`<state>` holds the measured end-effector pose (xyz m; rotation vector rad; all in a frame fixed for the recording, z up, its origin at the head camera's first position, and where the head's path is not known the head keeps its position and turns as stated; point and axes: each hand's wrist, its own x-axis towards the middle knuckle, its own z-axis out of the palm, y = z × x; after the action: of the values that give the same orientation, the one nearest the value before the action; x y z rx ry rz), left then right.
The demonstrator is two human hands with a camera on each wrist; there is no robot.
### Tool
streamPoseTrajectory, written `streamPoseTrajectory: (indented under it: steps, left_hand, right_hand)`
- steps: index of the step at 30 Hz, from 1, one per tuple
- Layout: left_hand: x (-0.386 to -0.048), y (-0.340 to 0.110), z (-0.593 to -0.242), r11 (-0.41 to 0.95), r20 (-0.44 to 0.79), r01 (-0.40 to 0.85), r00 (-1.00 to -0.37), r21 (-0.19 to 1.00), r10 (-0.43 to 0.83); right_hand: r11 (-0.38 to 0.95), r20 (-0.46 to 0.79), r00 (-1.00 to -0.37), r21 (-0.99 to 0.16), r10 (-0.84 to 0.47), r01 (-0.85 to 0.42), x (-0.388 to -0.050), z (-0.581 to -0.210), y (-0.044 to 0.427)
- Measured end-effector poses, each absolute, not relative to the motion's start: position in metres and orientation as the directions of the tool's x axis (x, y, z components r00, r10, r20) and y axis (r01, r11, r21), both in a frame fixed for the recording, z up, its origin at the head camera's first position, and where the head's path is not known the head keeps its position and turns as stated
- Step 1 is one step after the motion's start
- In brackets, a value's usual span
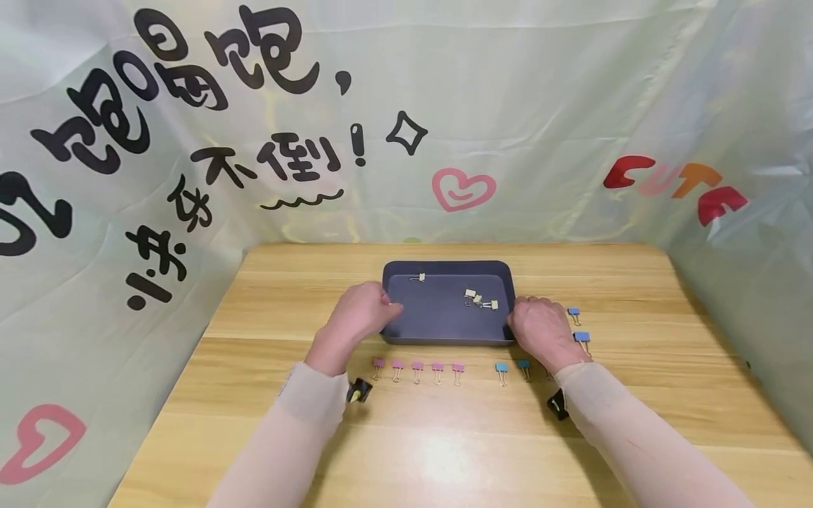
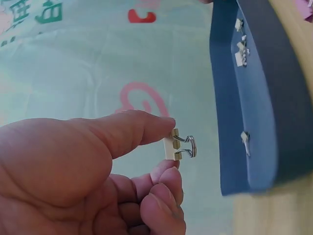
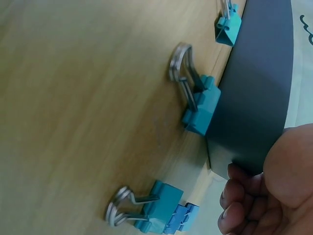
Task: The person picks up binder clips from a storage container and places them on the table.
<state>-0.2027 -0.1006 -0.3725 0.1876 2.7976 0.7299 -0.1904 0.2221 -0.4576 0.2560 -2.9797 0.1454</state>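
Observation:
My left hand (image 1: pixel 358 314) is at the left end of a dark blue-grey tray (image 1: pixel 444 341). In the left wrist view, its thumb and fingers pinch a small cream binder clip (image 2: pixel 169 148), with the wire handles pointing toward the tray. At the opposite end, my right hand (image 1: pixel 543 328) grips the tray's right side; the right wrist view shows curled fingers (image 3: pixel 234 196) at the tray's corner. Inside the tray, one cream binder clip (image 1: pixel 421 277) lies near the back left. Several more cream binder clips (image 1: pixel 494 305) lie together toward the right.
Pink binder clips (image 1: pixel 417 366) stand in a row before the tray. Teal binder clips (image 1: pixel 502 367) continue the row to the right, partly hidden by my right hand. Blue binder clips (image 1: pixel 581 336) are right of that hand. A printed cloth (image 1: pixel 540 92) rises behind the wooden table (image 1: pixel 305 282).

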Motion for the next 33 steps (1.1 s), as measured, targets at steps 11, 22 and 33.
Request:
streamPoseTrajectory:
  steps: [11,22,33]
  left_hand:
    - [-0.156,-0.145,-0.403,0.872,-0.254,-0.059,-0.964,0.486,0.077]
    - [-0.123,-0.133,-0.423,0.863,-0.232,-0.004,-0.964,0.506,0.131]
    - [-0.109,-0.13,-0.437,0.894,-0.246,-0.012,-0.963,0.447,0.109]
  right_hand:
    - [0.984,0.119,-0.981,-0.074,-0.155,-0.165,-0.191,-0.457,0.222]
    - [0.985,0.112,-0.982,-0.073,-0.15,-0.159,-0.192,-0.457,0.223]
    - [0.984,0.116,-0.982,-0.077,-0.151,-0.161,-0.192,-0.457,0.222]
